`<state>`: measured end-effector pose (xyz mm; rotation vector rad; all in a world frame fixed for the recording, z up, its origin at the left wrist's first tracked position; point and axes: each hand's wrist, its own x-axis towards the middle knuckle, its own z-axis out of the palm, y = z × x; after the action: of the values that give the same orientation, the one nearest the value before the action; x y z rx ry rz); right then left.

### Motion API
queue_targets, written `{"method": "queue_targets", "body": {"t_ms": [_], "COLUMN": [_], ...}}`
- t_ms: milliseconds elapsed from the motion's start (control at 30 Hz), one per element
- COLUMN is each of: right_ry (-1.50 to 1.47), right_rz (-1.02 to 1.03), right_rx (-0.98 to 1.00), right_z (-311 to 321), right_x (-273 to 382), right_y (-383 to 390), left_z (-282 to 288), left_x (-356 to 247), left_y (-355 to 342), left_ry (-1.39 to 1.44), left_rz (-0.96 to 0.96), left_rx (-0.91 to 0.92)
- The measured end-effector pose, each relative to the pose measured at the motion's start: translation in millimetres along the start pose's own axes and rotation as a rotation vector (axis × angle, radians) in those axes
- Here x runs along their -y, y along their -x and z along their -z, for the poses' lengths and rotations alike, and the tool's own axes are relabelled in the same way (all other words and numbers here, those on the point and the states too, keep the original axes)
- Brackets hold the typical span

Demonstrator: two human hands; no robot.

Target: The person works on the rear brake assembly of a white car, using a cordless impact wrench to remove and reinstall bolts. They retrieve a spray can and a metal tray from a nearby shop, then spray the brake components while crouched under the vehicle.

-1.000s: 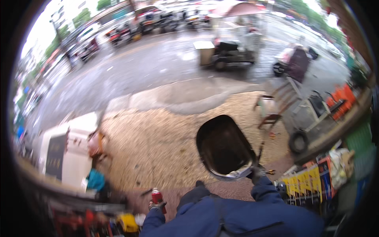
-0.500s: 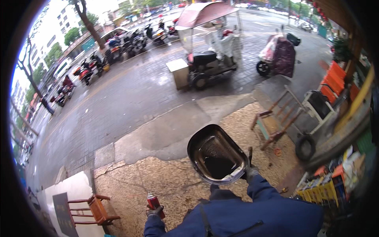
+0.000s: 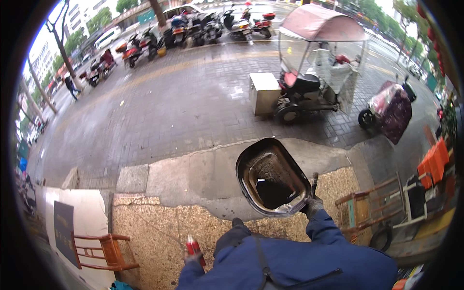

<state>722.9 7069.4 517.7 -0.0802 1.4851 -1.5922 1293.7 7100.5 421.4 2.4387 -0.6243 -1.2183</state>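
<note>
My right hand point(image 3: 313, 208), in a dark glove, grips a rounded rectangular metal pan point(image 3: 249, 166) by its near right corner. Dark oily liquid point(image 3: 275, 194) lies in the pan's near part, and brown grime coats its inner walls. A short dark rod point(image 3: 315, 181) sticks up beside that hand; whether it belongs to the pan I cannot tell. Low on the left, my left hand point(image 3: 191, 258) is wrapped round a red can point(image 3: 194, 245) with a pale top, held upright and slightly tilted. The can is well apart from the pan.
A small wooden chair point(image 3: 113, 251) is at the left by a white board point(image 3: 94, 212). Another wooden chair point(image 3: 360, 210) stands at the right, near orange seats point(image 3: 432, 162). Ahead, a covered three-wheeler point(image 3: 304, 92) and a covered scooter point(image 3: 391, 108) are parked on wet paving.
My view has swung left, so the three-wheeler and chairs appear further right. I have stepped forward, one leg now showing ahead. Both hands keep hold of the pan and the can.
</note>
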Motion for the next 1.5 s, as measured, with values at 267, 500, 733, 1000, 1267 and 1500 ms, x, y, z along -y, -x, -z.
{"method": "queue_targets", "body": {"t_ms": [267,500,733,1000,1267,1500], "right_ry": [-0.198,-0.087,0.037,0.004,-0.117,0.046], "right_rz": [-0.149,-0.261,-0.301,-0.21,-0.209,-0.01], "right_rx": [0.246,0.242,0.188,0.198,0.144,0.172], "right_z": [-144.1,-266.2,-435.6,-584.7,-670.7,-738.0], "right_x": [48.2,42.3,99.2,136.3,176.3,199.7], "right_y": [-121.3,-338.5,-505.9,-655.4,-819.9,-1038.3], "left_z": [-29.9,-66.9,-108.8,-194.3,-289.4,-418.3], "left_x": [-338.7,-428.7,-457.6,-649.5,-954.6,-1176.6], "left_y": [-94.7,-175.3,-214.3,-367.6,-496.2,-626.8], "left_ry": [-0.24,-0.075,-0.349,-0.364,-0.461,-0.354], "left_rz": [-0.549,-0.423,0.088,0.04,-0.174,-0.27], "left_rx": [-0.109,-0.075,-0.214,-0.16,-0.044,-0.053]}}
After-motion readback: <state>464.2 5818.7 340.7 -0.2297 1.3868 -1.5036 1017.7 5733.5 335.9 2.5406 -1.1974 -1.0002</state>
